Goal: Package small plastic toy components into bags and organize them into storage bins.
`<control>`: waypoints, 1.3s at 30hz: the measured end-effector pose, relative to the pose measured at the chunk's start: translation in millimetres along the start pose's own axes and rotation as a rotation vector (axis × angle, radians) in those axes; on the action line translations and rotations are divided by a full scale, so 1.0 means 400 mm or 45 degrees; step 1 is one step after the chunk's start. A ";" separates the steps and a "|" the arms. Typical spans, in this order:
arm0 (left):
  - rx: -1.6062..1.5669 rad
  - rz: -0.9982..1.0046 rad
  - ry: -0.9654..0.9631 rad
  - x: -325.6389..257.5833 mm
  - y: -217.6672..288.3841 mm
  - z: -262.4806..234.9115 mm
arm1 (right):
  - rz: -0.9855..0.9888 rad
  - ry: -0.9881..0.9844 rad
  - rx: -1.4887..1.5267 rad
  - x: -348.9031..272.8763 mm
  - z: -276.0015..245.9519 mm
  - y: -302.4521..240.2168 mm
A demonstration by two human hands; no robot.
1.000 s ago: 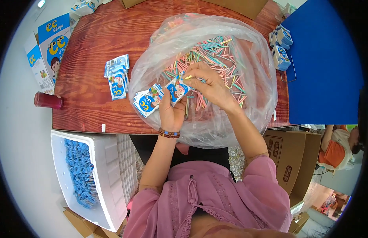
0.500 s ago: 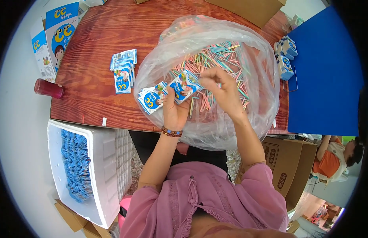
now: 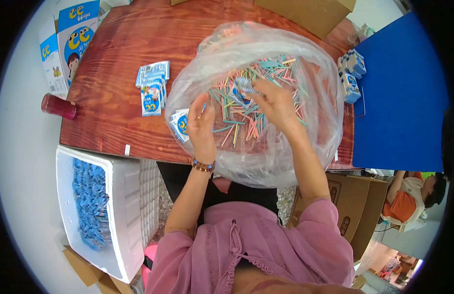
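Note:
Over the strewn coloured sticks [image 3: 236, 125], my right hand [image 3: 278, 105] pinches a small blue-and-white packet [image 3: 243, 92] by its upper end. The packet is tilted and slightly blurred. My left hand [image 3: 202, 130], with a beaded bracelet at the wrist, is raised at the left side of the clear plastic bag [image 3: 322, 117]. Its thumb and fingers stand apart, and it partly covers another blue-and-white packet [image 3: 179, 125] lying by the bag's edge. Whether the left fingers touch that packet is hard to see. Farther left lies a pile of similar packets [image 3: 152, 98].
A dark pink jar [image 3: 59, 106] lies at the table's left edge. Below it stands a white foam box [image 3: 124, 196] with many blue packets. Small boxes [image 3: 351, 88] sit by a blue panel [image 3: 400, 98]. Cardboard boxes [image 3: 305, 14] stand beyond; a person [image 3: 408, 198] is at right.
The packet held between both hands is now only in my right hand, over the sticks. My left hand has let go of it and shifted slightly left toward the lying packet.

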State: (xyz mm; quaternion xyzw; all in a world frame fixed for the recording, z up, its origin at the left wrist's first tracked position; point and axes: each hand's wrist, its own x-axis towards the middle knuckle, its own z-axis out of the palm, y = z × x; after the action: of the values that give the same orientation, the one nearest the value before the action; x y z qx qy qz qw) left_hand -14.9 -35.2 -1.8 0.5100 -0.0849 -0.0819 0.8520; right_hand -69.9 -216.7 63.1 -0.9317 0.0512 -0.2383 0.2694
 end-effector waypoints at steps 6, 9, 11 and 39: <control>0.134 -0.072 -0.358 0.072 0.034 -0.034 | 0.118 -0.471 0.732 0.071 -0.015 -0.052; -0.053 -0.292 -0.375 0.072 0.071 -0.044 | 0.163 -0.531 0.847 0.088 0.023 -0.066; -0.004 -0.226 -0.212 0.074 0.087 -0.062 | 0.218 -0.480 0.847 0.111 0.060 -0.080; 1.738 0.496 -0.162 0.099 0.123 -0.258 | -0.109 -0.539 0.152 0.115 0.267 -0.067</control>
State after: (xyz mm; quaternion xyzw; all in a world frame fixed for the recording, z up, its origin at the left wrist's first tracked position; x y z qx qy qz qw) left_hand 49.7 67.3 -4.0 0.8995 -0.2565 0.1137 0.3349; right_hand 20.1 -153.0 17.1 -0.9446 -0.0604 -0.0511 0.3185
